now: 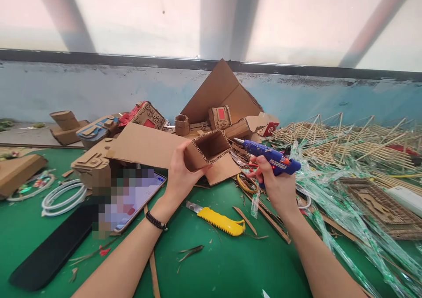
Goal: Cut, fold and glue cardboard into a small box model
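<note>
My left hand (180, 175) grips a small open cardboard box (207, 150), held tilted above the green table (217, 267) with its opening facing me. A flat cardboard flap (222, 170) hangs from its lower edge. My right hand (275, 183) is closed round the handle of a blue hot glue gun (268, 155), whose nozzle points left toward the box, a short way from its right side. A black bead bracelet (156, 221) sits on my left wrist.
A yellow utility knife (219, 220) lies below my hands. A phone (133, 199) and white cable coils (62, 197) lie at left. Cardboard models (150, 115) and sheets pile up behind. Bamboo stick frames (346, 142) and crumpled clear wrappers (343, 210) cover the right side.
</note>
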A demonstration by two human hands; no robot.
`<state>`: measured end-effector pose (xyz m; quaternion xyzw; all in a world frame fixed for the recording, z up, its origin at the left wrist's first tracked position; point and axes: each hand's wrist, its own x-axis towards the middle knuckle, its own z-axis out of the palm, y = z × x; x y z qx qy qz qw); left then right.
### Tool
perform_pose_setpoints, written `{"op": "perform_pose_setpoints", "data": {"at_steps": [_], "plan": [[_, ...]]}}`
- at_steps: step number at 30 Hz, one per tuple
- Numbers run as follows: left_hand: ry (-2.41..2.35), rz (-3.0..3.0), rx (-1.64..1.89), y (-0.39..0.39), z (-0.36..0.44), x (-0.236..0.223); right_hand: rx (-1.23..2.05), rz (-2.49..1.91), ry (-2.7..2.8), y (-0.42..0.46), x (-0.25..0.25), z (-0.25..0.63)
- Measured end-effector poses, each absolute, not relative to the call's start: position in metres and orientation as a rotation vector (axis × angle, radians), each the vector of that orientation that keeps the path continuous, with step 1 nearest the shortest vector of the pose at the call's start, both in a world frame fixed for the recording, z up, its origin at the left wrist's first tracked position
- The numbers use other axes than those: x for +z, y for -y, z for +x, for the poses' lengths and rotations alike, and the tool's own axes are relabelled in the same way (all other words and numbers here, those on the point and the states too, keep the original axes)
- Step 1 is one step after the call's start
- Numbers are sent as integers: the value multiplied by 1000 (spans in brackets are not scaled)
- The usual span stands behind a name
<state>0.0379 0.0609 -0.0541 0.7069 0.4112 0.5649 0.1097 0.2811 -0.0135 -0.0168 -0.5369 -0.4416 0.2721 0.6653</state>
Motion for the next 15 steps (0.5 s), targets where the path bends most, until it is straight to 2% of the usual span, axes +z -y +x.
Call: {"op": "perform_pose_setpoints", "data": {"at_steps": [15], "plan": [[-1101, 2350, 1566, -53, 38, -47, 760, -1011, 1445, 23, -22, 270]]}}
